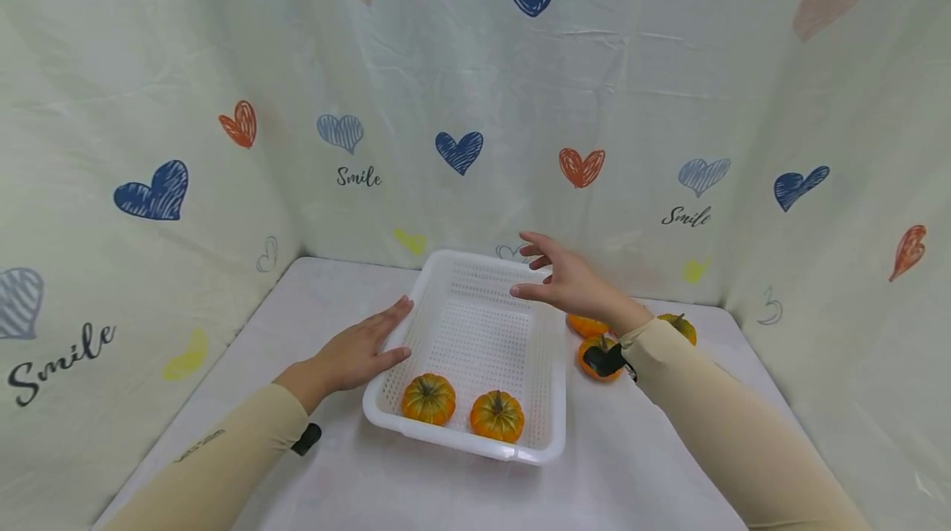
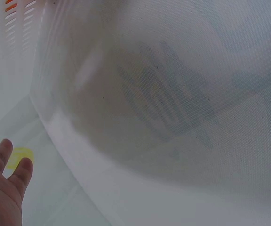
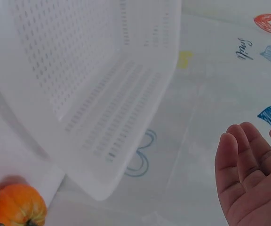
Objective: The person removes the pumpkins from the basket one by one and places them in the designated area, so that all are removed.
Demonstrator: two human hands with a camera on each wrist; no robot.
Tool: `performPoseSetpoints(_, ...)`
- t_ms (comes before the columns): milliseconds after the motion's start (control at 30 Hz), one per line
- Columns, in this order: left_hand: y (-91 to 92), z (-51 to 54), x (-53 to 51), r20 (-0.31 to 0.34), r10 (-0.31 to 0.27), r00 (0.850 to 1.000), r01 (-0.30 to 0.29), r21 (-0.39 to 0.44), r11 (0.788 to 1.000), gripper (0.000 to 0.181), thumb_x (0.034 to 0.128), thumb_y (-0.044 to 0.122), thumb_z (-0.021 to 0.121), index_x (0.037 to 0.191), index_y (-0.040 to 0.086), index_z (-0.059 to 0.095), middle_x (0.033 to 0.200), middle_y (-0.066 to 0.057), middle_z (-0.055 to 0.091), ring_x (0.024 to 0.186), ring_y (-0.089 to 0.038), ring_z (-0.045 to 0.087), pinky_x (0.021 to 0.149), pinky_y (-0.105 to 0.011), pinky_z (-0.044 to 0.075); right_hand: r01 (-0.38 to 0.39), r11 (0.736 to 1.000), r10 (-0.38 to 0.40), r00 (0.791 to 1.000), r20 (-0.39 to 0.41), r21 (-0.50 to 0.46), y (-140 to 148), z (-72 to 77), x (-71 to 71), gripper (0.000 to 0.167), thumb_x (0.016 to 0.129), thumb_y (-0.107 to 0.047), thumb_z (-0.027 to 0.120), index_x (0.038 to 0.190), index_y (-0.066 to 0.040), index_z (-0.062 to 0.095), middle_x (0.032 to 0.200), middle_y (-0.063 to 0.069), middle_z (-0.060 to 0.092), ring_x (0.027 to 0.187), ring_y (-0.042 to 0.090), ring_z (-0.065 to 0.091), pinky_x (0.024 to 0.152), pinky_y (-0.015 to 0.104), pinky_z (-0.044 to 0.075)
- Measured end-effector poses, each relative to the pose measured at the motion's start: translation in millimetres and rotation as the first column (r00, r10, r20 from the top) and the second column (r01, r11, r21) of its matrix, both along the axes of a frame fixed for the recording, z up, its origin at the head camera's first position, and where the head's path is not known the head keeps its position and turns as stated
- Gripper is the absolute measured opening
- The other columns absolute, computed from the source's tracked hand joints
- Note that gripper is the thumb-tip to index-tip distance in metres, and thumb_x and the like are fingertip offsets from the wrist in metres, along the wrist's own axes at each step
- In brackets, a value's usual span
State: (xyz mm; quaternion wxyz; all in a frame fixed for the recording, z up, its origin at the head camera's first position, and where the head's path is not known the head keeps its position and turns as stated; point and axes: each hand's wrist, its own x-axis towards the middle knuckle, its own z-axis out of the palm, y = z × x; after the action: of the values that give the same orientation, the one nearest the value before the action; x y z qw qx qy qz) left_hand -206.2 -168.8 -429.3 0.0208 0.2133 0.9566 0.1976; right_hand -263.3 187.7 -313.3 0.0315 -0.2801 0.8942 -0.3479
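A white perforated plastic basket (image 1: 464, 447) sits on the table with two small orange-and-green pumpkins (image 1: 428, 399) (image 1: 497, 416) at its near end. Along the basket's left rim lies my left hand (image 1: 362, 352), fingers extended and thumb apart; in the left wrist view only part of this hand (image 2: 6, 188) appears. Over the basket's far right corner hovers my right hand (image 1: 570, 282), fingers loosely bent with nothing between them. The right wrist view shows this palm (image 3: 255, 183) apart from the basket wall (image 3: 102, 181).
Right of the basket, partly behind my right forearm, are more pumpkins: one near the rim (image 1: 587, 326), one nearer me (image 1: 598, 372) and one farther right (image 1: 679, 327). A curtain with printed hearts (image 1: 459, 153) surrounds the white table (image 1: 327, 465) at the back and sides.
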Motion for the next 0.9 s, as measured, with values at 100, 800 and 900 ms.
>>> performPoseSetpoints(100,0.6,0.1,-0.3,0.001,0.002,1.000,-0.002,-0.001,1.000,0.077,0.0997,0.046,0.055,0.161,0.015,0.019,0.165,-0.006,0.018,0.146,-0.034,0.027,0.112,-0.059,0.029,-0.023,1.000,0.024,1.000,0.013,-0.013,-12.2,-1.9,-1.3,0.091,0.085,-0.041,0.079,0.157,-0.020,0.027,0.145,0.008,0.048,0.123,0.026,0.052,0.099,0.048,0.049)
performPoseSetpoints(800,1.2,-0.6,0.1,0.006,0.012,1.000,-0.012,-0.007,1.000,0.078,0.0995,0.046,0.055,0.161,0.017,0.018,0.165,-0.006,0.018,0.145,-0.034,0.029,0.111,-0.060,0.030,-0.141,0.989,0.147,0.978,0.148,-0.052,-68.4,-45.1,-2.8,0.085,0.086,-0.036,0.079,0.156,-0.021,0.032,0.142,0.003,0.052,0.122,0.023,0.055,0.094,0.036,0.053)
performPoseSetpoints(900,0.5,-0.9,-0.3,0.007,0.013,1.000,-0.013,-0.007,1.000,0.078,0.0995,0.047,0.054,0.161,0.017,0.017,0.165,-0.005,0.018,0.145,-0.035,0.029,0.111,-0.061,0.030,-0.158,0.986,0.164,0.972,0.169,-0.045,-73.3,-54.5,-2.1,0.083,0.088,-0.035,0.078,0.156,-0.020,0.032,0.143,0.006,0.052,0.121,0.022,0.056,0.092,0.036,0.054)
